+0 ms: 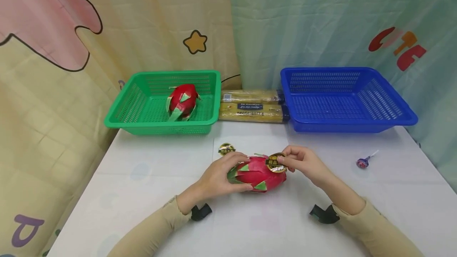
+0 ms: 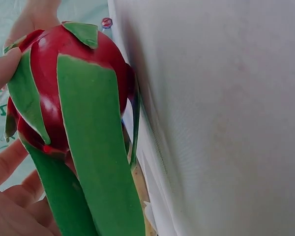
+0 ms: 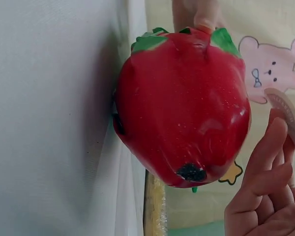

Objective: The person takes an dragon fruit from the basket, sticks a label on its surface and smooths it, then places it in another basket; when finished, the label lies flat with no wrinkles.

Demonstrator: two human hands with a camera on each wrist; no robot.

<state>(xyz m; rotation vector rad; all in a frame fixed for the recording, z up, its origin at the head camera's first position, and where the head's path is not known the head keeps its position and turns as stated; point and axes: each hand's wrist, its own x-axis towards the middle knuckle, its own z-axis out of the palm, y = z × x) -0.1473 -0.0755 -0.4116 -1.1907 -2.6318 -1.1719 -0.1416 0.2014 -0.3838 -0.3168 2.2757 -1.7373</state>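
Note:
A red dragon fruit [image 1: 258, 174] with green scales lies on its side on the white table. My left hand [image 1: 223, 173] grips its leafy end, thumb on the near side and fingers over the far side. Between the thumb and fingers of my right hand [image 1: 305, 165] is a round black-and-gold sticker [image 1: 275, 165]. In the right wrist view, the sticker [image 3: 285, 115] stands apart from the fruit [image 3: 182, 108], beside its dark-tipped end. Behind my left fingers, a similar round sticker [image 1: 226, 148] lies on the table. Long green leaves [image 2: 96, 132] fill much of the left wrist view.
A green basket [image 1: 162, 128] at the back left holds another dragon fruit [image 1: 183, 97]. At the back right stands a blue basket [image 1: 351, 124]. Spaghetti packs [image 1: 251, 112] lie between the baskets. A wrapped lollipop [image 1: 362, 163] rests on the table's right side.

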